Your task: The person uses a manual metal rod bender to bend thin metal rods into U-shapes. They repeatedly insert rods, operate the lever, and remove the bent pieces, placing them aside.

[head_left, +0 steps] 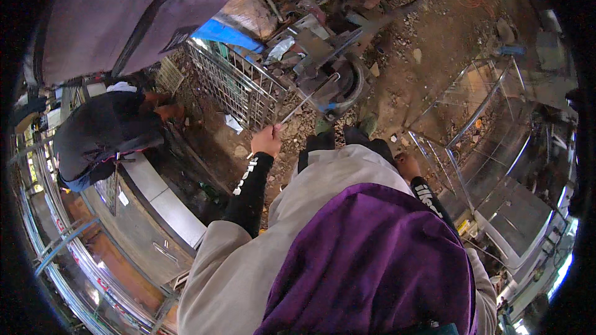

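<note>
Hands apart: the left hand (267, 141) grips a thin metal rod (302, 105), its hooked tip ahead over a round metal base (359, 84); the right hand (407, 166) hangs near a metal frame (475, 113), its grip unclear.

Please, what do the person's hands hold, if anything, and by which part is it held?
The left hand grips a thin metal rod by the end nearer the body. Whether the right hand holds anything cannot be told.
</note>
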`<state>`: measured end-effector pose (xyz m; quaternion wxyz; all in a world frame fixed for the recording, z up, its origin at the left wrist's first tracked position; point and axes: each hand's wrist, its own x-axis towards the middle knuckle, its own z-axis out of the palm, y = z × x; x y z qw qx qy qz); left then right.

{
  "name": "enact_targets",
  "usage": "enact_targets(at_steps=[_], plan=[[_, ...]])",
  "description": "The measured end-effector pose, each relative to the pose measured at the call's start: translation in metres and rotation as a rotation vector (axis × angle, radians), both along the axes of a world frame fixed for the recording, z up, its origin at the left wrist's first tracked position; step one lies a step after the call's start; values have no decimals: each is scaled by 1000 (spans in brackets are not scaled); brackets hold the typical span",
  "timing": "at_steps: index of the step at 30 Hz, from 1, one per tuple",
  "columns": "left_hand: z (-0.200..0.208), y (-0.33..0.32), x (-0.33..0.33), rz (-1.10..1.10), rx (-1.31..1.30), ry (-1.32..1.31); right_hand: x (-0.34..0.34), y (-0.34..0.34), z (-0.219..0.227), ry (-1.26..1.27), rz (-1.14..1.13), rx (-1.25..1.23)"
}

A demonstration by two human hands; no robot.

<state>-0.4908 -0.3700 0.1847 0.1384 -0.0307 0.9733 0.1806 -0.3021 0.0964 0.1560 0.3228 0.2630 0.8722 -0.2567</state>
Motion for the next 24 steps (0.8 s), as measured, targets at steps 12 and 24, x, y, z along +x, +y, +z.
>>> enact_targets(at_steps=[12, 24], plan=[[-1, -20, -14, -134, 232, -63, -32, -21, 13, 50, 111, -74], [21, -91, 28, 84, 504, -181, -40, -26, 15, 35, 237, -57]])
